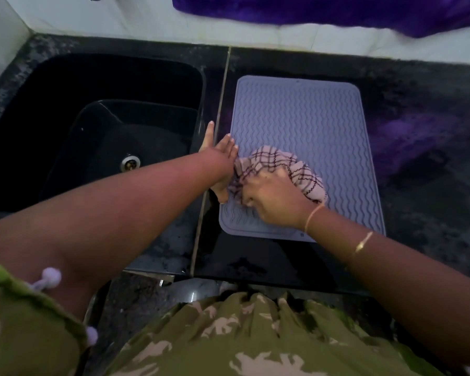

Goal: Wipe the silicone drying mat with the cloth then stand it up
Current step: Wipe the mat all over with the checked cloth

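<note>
Black stone counter (418, 185), sink (65, 77) off at 10 o'clock, and the silicone drying mat (296, 118) lying flat at 1 o'clock. From my remote seat, the right hand (274, 196) has its fingers curled round the checked cloth (277, 161) near the mat's 7 o'clock corner. The left hand (223, 158) presses the 9 o'clock edge, fingers straight. Wiping looks midway (just my guess), and standing it up isn't done yet. No brand or writing I can read.

Surface (418, 191): glossy black speckled stone, spreading right of the right hand (272, 196).
Sink (52, 104): black basin sunk just left of the left hand (220, 164).
Drain (130, 162): metal, in the basin floor.
Seam (220, 112): pale strip beside the left hand.
Wall (120, 17): white tiles beyond both hands.
Fabric (337, 12): purple, hanging over the wall, far beyond the right hand.
</note>
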`<move>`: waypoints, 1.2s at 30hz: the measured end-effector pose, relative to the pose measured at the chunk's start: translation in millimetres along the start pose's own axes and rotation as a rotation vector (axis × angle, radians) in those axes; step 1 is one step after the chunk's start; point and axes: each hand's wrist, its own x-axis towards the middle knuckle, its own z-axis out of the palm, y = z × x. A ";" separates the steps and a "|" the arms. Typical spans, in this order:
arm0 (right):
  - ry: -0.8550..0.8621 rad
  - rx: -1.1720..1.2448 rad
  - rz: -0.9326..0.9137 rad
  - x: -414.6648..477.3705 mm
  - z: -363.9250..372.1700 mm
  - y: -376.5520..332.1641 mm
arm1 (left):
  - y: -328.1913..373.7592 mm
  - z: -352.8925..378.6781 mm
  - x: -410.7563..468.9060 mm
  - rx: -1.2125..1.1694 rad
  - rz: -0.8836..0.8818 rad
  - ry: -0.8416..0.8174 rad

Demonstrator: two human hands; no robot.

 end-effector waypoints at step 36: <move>0.111 -0.117 0.152 10.4 -5.7 47.5 | -1.0 -9.4 -6.9 -0.259 0.076 -0.030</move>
